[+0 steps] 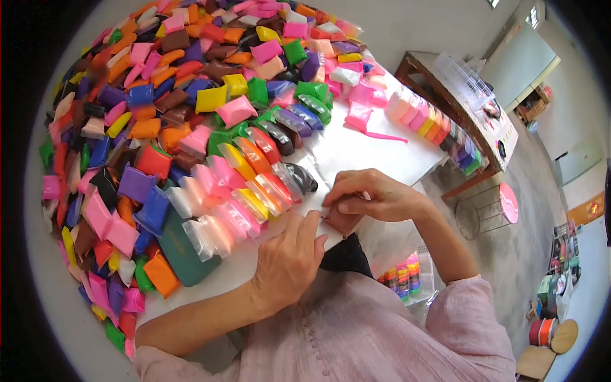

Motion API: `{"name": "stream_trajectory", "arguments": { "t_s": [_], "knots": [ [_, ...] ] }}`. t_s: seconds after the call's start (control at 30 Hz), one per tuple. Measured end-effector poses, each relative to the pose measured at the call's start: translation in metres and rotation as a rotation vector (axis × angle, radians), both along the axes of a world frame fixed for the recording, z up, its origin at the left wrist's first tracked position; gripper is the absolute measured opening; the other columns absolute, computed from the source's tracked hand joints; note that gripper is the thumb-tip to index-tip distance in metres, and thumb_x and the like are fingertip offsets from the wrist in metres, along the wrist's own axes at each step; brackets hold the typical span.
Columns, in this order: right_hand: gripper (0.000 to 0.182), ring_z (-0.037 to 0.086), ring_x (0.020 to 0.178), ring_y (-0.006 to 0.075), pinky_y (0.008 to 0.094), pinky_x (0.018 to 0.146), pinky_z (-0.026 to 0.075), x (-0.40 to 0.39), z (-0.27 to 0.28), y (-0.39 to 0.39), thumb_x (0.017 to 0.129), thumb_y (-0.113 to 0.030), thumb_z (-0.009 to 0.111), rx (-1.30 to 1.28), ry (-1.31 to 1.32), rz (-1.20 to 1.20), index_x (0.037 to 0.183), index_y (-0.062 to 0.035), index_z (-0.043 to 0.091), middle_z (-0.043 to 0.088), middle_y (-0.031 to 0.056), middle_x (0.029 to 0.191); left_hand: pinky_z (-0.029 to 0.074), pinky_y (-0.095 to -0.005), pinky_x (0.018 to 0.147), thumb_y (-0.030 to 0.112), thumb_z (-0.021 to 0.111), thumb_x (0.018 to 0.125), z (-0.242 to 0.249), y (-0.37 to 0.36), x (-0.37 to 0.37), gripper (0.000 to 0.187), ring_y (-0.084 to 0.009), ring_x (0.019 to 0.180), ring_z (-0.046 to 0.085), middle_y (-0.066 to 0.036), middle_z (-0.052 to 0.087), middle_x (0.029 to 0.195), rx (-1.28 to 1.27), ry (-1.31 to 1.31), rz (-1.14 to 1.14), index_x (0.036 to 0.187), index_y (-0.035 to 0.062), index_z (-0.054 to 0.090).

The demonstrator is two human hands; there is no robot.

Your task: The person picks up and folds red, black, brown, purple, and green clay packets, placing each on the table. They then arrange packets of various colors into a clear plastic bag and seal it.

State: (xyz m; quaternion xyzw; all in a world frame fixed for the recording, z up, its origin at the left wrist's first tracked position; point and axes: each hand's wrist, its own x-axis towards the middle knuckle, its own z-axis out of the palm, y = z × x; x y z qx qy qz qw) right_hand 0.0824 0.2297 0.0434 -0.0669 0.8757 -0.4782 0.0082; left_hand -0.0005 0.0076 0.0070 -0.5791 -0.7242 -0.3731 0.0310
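Note:
At the near edge of the white table, my right hand (pixel 375 197) has its fingers closed over a brown packet of modelling clay (pixel 344 218). My left hand (pixel 289 261) is just left of it, fingers loosely extended and apart, thumb and index tips close to the packet's left side. Beside my left hand lie two rows of clear-wrapped clay packets, among them a pale peach one (pixel 213 237), a yellow one (pixel 252 204) and a black one (pixel 299 178). Under their left end is a dark green flat board (pixel 184 251).
A large heap of coloured clay packets (pixel 146 95) covers the table's left and back. A row of packets (pixel 439 130) lines the far right edge, near a pink strip (pixel 386 137). A clear bin (pixel 414 280) with packets stands below; a pink-topped stool (pixel 508 202) is to the right.

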Motion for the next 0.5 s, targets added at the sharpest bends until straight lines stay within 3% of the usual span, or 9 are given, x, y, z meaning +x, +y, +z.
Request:
{"name": "stream_trajectory", "arguments": {
  "t_s": [0.3,0.5],
  "knots": [
    [0.027,0.061,0.092,0.0212,0.0328,0.085,0.048,-0.004,-0.015,-0.014,0.081,-0.006,0.068,-0.078,0.131,-0.172,0.107,-0.0001,0.06,0.064,0.0102,0.099,0.047,-0.044,0.063,0.004,0.061,0.086,-0.002,0.004,-0.001,0.021,-0.0381,0.077,0.059,-0.017,0.054,0.089,-0.049,-0.033,0.043,0.106,0.0004,0.056],
    [0.033,0.06,0.087,0.0286,0.0359,0.081,0.049,-0.001,-0.023,-0.027,0.078,-0.01,0.074,0.1,0.308,-0.254,0.106,-0.0014,0.059,0.06,0.0122,0.093,0.046,-0.0443,0.062,0.0,0.059,0.085,-0.006,0.004,-0.002,0.012,-0.038,0.075,0.058,-0.017,0.054,0.087,-0.022,-0.013,0.04,0.096,0.0012,0.055]
  ]
}}
